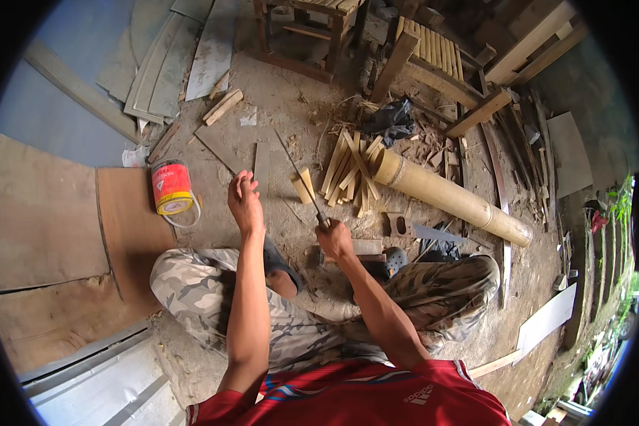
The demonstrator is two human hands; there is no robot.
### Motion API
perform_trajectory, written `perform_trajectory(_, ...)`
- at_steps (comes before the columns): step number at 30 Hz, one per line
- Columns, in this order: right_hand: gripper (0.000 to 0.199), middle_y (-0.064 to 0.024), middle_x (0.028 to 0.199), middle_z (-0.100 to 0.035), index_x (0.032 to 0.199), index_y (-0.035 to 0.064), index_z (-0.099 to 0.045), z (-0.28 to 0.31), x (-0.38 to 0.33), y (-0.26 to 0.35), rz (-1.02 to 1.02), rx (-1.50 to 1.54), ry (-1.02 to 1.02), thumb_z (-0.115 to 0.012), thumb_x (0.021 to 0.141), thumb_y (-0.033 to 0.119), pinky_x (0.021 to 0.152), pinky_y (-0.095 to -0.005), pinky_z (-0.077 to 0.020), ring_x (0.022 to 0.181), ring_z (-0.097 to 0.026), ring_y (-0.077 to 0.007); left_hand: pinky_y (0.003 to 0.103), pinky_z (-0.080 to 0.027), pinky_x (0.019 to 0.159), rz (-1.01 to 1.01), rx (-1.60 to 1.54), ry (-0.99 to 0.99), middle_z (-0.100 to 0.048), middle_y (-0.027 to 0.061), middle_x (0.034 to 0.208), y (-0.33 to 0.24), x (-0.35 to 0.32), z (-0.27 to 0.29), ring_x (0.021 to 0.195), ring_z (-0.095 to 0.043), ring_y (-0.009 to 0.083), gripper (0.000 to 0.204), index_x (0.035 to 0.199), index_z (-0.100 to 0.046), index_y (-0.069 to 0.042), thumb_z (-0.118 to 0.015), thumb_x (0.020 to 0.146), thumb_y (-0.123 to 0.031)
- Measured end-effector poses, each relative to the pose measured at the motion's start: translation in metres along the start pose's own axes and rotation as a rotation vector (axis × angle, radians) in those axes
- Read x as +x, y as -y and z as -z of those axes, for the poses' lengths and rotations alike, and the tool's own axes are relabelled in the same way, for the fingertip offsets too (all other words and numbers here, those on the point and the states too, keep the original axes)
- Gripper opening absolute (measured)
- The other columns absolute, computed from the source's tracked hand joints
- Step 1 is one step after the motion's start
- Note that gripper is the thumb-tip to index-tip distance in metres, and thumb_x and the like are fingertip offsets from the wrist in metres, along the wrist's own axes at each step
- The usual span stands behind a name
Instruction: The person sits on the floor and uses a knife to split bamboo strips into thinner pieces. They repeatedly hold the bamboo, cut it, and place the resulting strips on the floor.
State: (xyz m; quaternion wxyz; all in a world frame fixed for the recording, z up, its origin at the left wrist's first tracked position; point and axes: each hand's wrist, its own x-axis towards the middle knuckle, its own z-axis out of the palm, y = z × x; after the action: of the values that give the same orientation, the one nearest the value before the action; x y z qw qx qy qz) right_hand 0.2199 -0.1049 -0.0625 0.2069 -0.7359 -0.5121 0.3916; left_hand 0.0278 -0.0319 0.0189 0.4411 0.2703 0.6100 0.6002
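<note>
My right hand (335, 239) is closed round the handle of a long, narrow-bladed knife (289, 151), its blade pointing away from me and to the left. A short pale piece of split bamboo (303, 187) is by the blade near the handle; whether they touch I cannot tell. My left hand (246, 204) is raised to the left of the knife, fingers apart and slightly bent, with nothing visible in it. To the right of the knife lies a heap of split bamboo strips (349, 170). A thick bamboo pole (451, 199) rests against that heap.
A red and yellow bucket (172, 186) lies on the left by plywood sheets (42, 213). A handsaw (437, 234) and a wooden block (351, 247) are near my right knee. Bamboo-slatted wooden furniture (433, 53) stands at the back. A black plastic bag (394, 121) is behind the strips.
</note>
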Motion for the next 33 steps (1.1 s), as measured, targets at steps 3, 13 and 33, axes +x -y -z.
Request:
perform_trajectory(3, 0.034, -0.0247, 0.074, -0.065, 0.092, -0.0022, -0.066, 0.022, -0.008, 0.032, 0.038, 0.089, -0.004, -0.064, 0.084, 0.031, 0.07, -0.0464, -0.0507, 0.072, -0.067, -0.0387, 0.043, -0.041, 0.101, -0.007, 0.001, -0.018, -0.056, 0.0148, 0.134, 0.001, 0.0, 0.004, 0.121, -0.055, 0.0296, 0.047, 0.134, -0.05, -0.002, -0.047, 0.1, -0.035)
perform_trajectory(13, 0.032, -0.0306, 0.087, -0.066, 0.098, -0.0017, -0.068, -0.008, 0.006, -0.006, -0.126, 0.014, 0.071, -0.06, 0.084, 0.026, 0.078, -0.0506, -0.0499, 0.088, -0.064, -0.0479, 0.044, -0.043, 0.101, 0.034, -0.015, -0.012, -0.056, 0.0156, 0.135, 0.004, 0.0, 0.003, 0.121, -0.055, 0.0288, 0.05, 0.135, -0.05, -0.002, -0.046, 0.101, -0.038)
perform_trajectory(33, 0.036, -0.0301, 0.087, -0.067, 0.096, -0.002, -0.067, 0.009, -0.013, 0.015, -0.051, 0.11, -0.003, -0.065, 0.082, 0.031, 0.078, -0.0483, -0.0514, 0.088, -0.066, -0.046, 0.042, -0.044, 0.099, -0.043, 0.031, -0.014, -0.059, 0.0128, 0.131, 0.009, -0.004, -0.001, 0.116, -0.058, 0.0288, 0.043, 0.13, -0.055, -0.003, -0.047, 0.099, -0.032)
